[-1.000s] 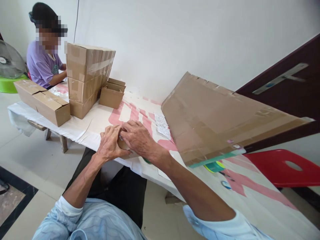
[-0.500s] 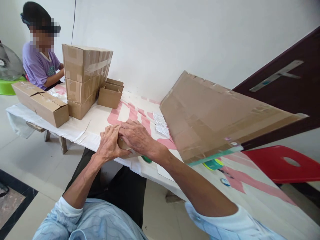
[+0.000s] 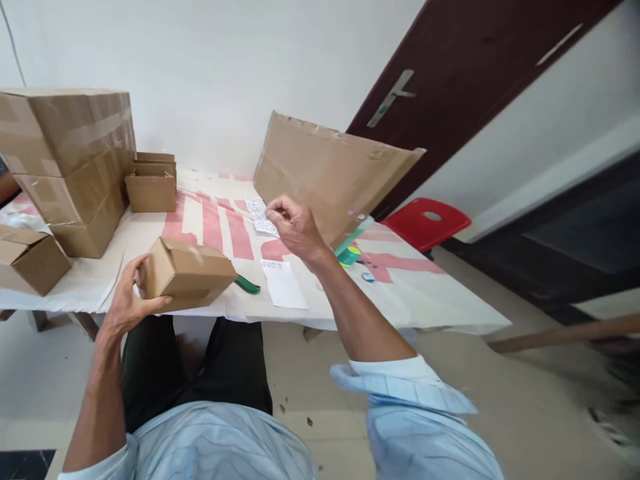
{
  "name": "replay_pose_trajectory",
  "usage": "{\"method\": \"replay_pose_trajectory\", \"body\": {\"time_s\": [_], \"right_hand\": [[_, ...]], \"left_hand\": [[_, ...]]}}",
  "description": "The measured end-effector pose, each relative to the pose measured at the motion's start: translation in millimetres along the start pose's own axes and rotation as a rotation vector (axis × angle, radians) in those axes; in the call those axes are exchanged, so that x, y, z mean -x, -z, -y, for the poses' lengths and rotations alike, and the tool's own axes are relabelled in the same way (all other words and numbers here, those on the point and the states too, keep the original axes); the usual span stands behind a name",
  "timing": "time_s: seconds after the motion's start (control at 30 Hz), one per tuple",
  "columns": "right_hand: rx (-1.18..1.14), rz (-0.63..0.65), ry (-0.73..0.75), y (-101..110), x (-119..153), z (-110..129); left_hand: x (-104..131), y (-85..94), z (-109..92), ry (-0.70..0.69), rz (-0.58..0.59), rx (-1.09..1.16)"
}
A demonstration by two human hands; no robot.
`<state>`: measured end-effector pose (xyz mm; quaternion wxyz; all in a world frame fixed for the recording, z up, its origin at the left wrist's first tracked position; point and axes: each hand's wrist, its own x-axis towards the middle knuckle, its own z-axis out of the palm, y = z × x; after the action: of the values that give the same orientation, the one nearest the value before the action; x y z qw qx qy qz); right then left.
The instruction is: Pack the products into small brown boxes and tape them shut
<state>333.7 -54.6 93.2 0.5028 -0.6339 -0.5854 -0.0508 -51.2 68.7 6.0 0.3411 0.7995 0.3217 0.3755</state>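
Observation:
My left hand (image 3: 131,297) grips the left end of a small closed cardboard box (image 3: 200,277), thumb below and fingers behind, at the table's front edge. My right hand (image 3: 297,230) is raised over the table, thumb and fingertips drawn together in a pinch; whether something small is between them I cannot make out. Just left of its fingertips lies a patterned silvery-white sheet (image 3: 259,217). A white paper (image 3: 285,288) with small marks along its top edge lies below the right hand. A green handle-like object (image 3: 247,285) sits beside the box.
Taped cardboard boxes (image 3: 75,153) are stacked at the left, with small open cartons (image 3: 151,192) beside them and another box (image 3: 37,263) in front. A large cardboard sheet (image 3: 320,173) leans behind the right hand. A green-yellow tape roll (image 3: 349,256) and red chair (image 3: 425,223) are at the right.
My right hand has left the box and moved right and forward to the silvery sheet. My left hand still holds the box, now more exposed. The view has turned right.

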Motion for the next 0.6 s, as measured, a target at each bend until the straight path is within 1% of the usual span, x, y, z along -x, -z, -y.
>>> {"method": "replay_pose_trajectory", "body": {"time_s": [0.07, 0.13, 0.17, 0.23, 0.3, 0.37, 0.5, 0.6], "right_hand": [[0.099, 0.024, -0.18, 12, 18, -60], [0.213, 0.064, -0.372, 17, 42, -109], [0.241, 0.072, -0.423, 18, 54, -129], [0.28, 0.088, -0.493, 17, 75, -160], [0.304, 0.111, -0.532, 15, 89, -182], [0.329, 0.148, -0.568, 12, 96, -200], [0.37, 0.229, -0.618, 7, 100, -229], [0.391, 0.274, -0.627, 4, 98, -244]], "left_hand": [[2, 8.4, 13, 0.053, 0.028, 0.041], [4, 13.0, 23, 0.09, 0.038, 0.103], [4, 14.0, 26, 0.103, 0.035, 0.139], [4, 14.7, 31, 0.121, 0.02, 0.199], [3, 14.8, 33, 0.137, 0.003, 0.22], [1, 15.1, 33, 0.144, -0.004, 0.216], [-1, 15.6, 30, 0.128, -0.01, 0.183], [-2, 15.5, 26, 0.123, -0.015, 0.154]]}}
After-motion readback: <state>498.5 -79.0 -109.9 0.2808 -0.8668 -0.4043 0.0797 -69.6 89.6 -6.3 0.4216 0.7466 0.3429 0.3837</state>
